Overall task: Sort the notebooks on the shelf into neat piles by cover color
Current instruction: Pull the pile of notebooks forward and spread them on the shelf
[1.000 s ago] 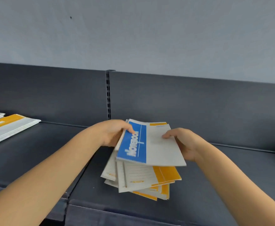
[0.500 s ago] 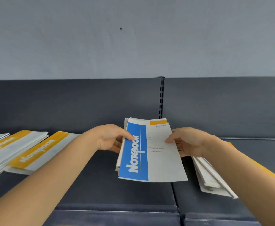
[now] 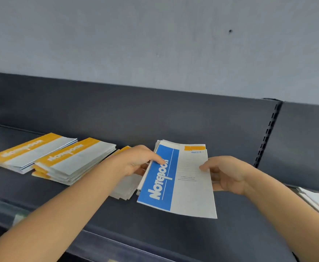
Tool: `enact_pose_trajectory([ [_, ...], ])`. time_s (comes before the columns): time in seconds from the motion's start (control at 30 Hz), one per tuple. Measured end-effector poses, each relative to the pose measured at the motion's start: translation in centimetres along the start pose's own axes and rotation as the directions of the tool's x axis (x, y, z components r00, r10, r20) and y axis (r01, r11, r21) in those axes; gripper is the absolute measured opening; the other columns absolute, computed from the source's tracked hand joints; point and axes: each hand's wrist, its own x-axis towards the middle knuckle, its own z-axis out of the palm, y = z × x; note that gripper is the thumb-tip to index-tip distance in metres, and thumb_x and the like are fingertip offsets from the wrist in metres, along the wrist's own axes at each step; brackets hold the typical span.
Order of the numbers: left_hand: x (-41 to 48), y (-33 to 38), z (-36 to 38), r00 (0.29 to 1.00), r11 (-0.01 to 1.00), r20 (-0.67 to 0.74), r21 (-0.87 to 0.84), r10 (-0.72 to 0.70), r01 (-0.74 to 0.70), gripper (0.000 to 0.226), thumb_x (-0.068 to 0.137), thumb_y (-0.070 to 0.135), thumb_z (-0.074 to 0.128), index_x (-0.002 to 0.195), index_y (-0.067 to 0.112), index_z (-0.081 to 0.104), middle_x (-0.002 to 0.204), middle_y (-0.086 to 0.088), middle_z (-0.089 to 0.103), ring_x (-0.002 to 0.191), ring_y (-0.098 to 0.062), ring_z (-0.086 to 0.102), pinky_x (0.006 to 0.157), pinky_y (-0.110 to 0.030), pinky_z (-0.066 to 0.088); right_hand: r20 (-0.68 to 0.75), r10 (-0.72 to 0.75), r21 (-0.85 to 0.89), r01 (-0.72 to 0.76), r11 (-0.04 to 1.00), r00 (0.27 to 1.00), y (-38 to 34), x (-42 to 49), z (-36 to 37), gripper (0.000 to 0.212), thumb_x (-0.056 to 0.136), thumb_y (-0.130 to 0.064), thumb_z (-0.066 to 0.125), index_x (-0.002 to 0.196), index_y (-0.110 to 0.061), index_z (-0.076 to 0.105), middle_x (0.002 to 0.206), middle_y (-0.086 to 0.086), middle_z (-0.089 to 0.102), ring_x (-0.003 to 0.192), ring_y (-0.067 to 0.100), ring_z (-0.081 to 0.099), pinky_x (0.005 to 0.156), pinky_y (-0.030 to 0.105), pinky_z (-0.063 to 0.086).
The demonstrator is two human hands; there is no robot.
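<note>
2 hands pinch a slim stack (image 3: 159,145) topped by the blue notebook (image 3: 175,178), held just above the dark shelf (image 3: 173,235): left hand (image 3: 136,161) with thumb on its left edge, right hand (image 3: 228,173) on its right, long axis running near to far. Flat, glossy orange piles (image 3: 71,161) lie far left, nearer the left hand.
</note>
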Motion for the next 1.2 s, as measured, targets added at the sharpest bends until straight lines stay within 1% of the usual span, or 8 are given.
enact_pose_trajectory([
  [0.13,0.6,-2.6,-7.6,1.000,1.000,0.005,0.001,0.019,-0.019,0.019,0.089,0.018,0.067,0.102,0.006,0.063,0.101,-0.009,0.074,0.091,-0.023,0.072,0.084,-0.037,0.057,0.026,-0.041,0.011,0.040,0.999,0.999,-1.0,2.3,7.1,0.030,0.088,0.008,0.048,0.112,0.000,0.063,0.101,0.014,0.072,0.080,0.027,0.071,0.061,0.036,0.059],
  [0.27,1.3,-4.8,-16.8,0.998,0.997,-0.016,0.053,0.063,-0.062,0.018,0.087,0.012,0.067,0.078,0.008,0.052,0.083,-0.010,0.074,0.070,-0.020,0.072,0.059,-0.029,0.056,0.009,-0.043,0.075,0.042,0.996,0.999,-2.1,5.0,16.0,0.030,0.088,0.007,0.049,0.115,0.001,0.060,0.104,0.017,0.070,0.083,0.030,0.070,0.065,0.039,0.060],
  [0.47,2.5,-7.3,-28.0,0.997,0.986,0.067,0.162,0.038,-0.048,0.025,0.086,0.017,0.071,0.105,0.004,0.062,0.095,-0.011,0.075,0.083,-0.025,0.074,0.065,-0.032,0.058,-0.028,-0.012,0.040,0.013,0.999,1.000,-4.5,8.6,27.4,0.034,0.087,0.002,0.059,0.119,-0.006,0.056,0.108,0.015,0.067,0.089,0.033,0.069,0.075,0.043,0.059],
  [0.77,5.5,-12.1,-34.5,0.996,0.918,-0.014,0.390,0.082,-0.070,0.036,0.081,0.027,0.077,0.104,0.012,0.053,0.095,-0.001,0.071,0.078,-0.015,0.071,0.065,-0.028,0.055,-0.082,0.019,-0.164,-0.033,0.986,0.996,-5.1,13.2,36.4,0.029,0.085,-0.002,0.061,0.114,-0.008,0.059,0.113,0.011,0.063,0.087,0.028,0.067,0.067,0.037,0.060],
  [0.9,5.7,-13.1,-34.4,0.982,0.787,-0.054,0.606,0.181,-0.112,0.031,0.081,0.035,0.074,0.097,0.023,0.051,0.093,0.013,0.065,0.079,-0.008,0.068,0.064,-0.025,0.054,-0.204,-0.080,-0.338,0.006,0.941,0.976,-5.1,13.0,36.6,0.017,0.087,-0.013,0.064,0.102,-0.007,0.059,0.111,0.008,0.061,0.097,0.027,0.063,0.079,0.036,0.058],
  [1.0,4.6,-11.5,-33.0,0.944,0.628,-0.084,0.765,0.318,-0.143,0.035,0.084,0.048,0.066,0.104,0.024,0.051,0.104,0.010,0.065,0.086,-0.009,0.064,0.061,-0.023,0.049,-0.318,-0.265,-0.631,0.006,0.776,0.911,-5.3,11.6,34.8,0.047,0.085,-0.023,0.065,0.120,0.006,0.054,0.122,0.023,0.058,0.110,0.036,0.058,0.096,0.046,0.049],
  [1.1,3.5,-9.1,-29.2,0.901,0.486,-0.039,0.852,0.431,-0.196,0.060,0.085,0.060,0.058,0.128,0.019,0.047,0.126,0.004,0.057,0.109,-0.017,0.056,0.080,-0.030,0.050,-0.324,-0.359,-0.751,-0.007,0.660,0.875,-5.6,9.3,31.4,0.051,0.088,-0.033,0.062,0.129,-0.005,0.051,0.124,0.014,0.060,0.111,0.029,0.058,0.094,0.039,0.048],
  [1.2,2.2,-6.1,-23.4,0.864,0.418,0.057,0.858,0.501,-0.299,0.067,0.084,0.063,0.055,0.131,0.016,0.048,0.133,0.000,0.054,0.122,-0.021,0.049,0.094,-0.036,0.046,-0.360,-0.385,-0.771,-0.039,0.635,0.850,-5.1,6.2,26.5,0.056,0.088,-0.039,0.061,0.135,-0.012,0.048,0.129,0.007,0.058,0.114,0.023,0.056,0.092,0.032,0.045],
])
